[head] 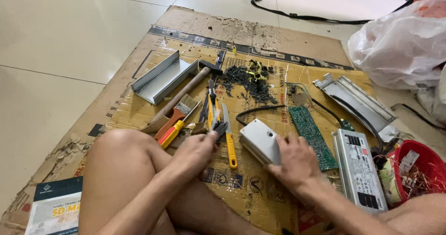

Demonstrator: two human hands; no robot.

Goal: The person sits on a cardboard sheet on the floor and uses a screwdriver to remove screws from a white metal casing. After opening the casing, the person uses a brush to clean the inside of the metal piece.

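Observation:
My right hand point(293, 162) rests on a small white plastic box point(259, 141) with a black cable point(255, 109) coming out of it, lying on the cardboard sheet point(260, 35). My left hand point(195, 152) grips a pair of pliers point(218, 129) by the handles, its jaws pointing toward the box. A yellow-handled chisel point(229, 140) lies between my two hands. My bare knee point(118, 158) sits at the lower left.
A hammer point(186, 88), paintbrush point(179, 112), yellow-handled tools and a metal channel point(160, 77) lie to the left. A pile of black scraps point(248, 81), green circuit board point(312, 135), silver power unit point(357, 170), metal housing point(355, 100), red basket point(418, 165) and plastic bag point(402, 44) sit right.

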